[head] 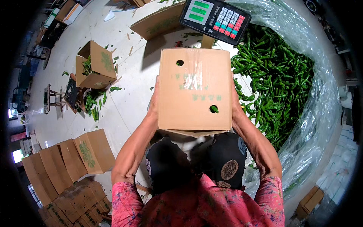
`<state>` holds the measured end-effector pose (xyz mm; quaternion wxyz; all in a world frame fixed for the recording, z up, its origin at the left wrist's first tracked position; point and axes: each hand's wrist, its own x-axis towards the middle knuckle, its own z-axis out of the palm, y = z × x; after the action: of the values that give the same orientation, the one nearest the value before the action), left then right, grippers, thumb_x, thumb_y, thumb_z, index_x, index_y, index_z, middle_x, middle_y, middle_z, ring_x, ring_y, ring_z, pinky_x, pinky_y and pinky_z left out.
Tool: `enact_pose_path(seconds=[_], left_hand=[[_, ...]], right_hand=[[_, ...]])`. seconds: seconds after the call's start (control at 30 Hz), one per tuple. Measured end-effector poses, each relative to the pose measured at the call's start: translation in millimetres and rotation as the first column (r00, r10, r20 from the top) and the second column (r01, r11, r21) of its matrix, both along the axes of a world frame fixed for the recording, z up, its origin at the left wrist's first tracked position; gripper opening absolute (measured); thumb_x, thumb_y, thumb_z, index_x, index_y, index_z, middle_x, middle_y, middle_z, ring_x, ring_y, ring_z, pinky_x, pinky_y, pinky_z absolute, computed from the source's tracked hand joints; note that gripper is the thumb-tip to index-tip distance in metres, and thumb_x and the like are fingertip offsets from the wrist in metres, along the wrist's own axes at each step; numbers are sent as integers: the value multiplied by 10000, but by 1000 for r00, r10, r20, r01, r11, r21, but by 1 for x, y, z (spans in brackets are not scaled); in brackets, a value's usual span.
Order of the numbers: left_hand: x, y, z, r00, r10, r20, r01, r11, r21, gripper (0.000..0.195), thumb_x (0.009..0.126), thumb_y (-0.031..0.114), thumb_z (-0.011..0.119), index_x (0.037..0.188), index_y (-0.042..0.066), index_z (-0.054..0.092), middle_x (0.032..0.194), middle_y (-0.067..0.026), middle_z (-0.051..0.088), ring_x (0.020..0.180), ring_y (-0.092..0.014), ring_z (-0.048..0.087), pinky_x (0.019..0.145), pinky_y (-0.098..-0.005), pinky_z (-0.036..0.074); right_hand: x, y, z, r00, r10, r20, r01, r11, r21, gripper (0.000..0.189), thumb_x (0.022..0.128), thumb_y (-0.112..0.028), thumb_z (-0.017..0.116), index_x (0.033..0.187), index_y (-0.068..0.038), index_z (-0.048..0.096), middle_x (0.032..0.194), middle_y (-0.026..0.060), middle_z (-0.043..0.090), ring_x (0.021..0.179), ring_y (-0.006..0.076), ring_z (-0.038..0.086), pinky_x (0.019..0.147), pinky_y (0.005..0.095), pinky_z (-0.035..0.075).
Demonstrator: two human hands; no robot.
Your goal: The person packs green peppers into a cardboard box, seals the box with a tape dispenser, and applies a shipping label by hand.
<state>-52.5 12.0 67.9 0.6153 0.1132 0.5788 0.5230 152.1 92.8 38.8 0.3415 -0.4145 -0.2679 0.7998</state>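
A cardboard box [195,89] is held up in front of me, its taped face towards the camera. Green peppers show through two round holes in that face. My left hand [154,99] presses against the box's left side, and my right hand [235,98] against its right side; the fingers of both are mostly hidden. Just beyond the box stands a digital scale's display and keypad [215,20], its green readouts lit. A large heap of green peppers [272,82] lies to the right, on and beside clear plastic sheeting [309,124].
An open cardboard box [97,66] with peppers or leaves inside stands at left, near a small stool [54,98] and loose peppers [95,105]. Several boxes [90,151] line the lower left. Behind the held box is a cardboard piece [158,21]. Scraps litter the tiled floor [116,62].
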Motion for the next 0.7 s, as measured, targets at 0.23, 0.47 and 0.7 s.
enact_pose_path(seconds=[0.23, 0.47, 0.7], left_hand=[[-11, -22, 2, 997, -10, -79, 4, 997, -71, 550, 1103, 431, 410, 1544, 103, 382, 1313, -111, 602, 1142, -203, 629, 939, -344, 569], [0, -11, -58, 999, -24, 27, 25, 998, -50, 441, 1088, 322, 483, 1447, 66, 471, 1254, -120, 627, 1040, -208, 675, 831, -342, 607], [-11, -21, -30, 998, 46, 48, -45, 999, -29, 411, 1080, 315, 492, 1373, 31, 538, 1202, -112, 648, 1002, -208, 682, 813, -329, 607]], right_hand=[[-6, -5, 53, 996, 63, 60, -64, 998, 7, 787, 1051, -698, 257, 1528, -97, 431, 1388, 107, 569, 1244, 220, 567, 1051, 375, 483], [1, 4, -12, 975, 87, 204, -114, 985, 127, 813, 1041, -716, 246, 1558, -111, 411, 1427, 116, 556, 1281, 216, 547, 1069, 359, 469], [-2, 6, 33, 986, 80, 144, -92, 993, 80, 822, 1034, -726, 255, 1542, -103, 428, 1374, 117, 581, 1244, 210, 571, 1035, 361, 496]])
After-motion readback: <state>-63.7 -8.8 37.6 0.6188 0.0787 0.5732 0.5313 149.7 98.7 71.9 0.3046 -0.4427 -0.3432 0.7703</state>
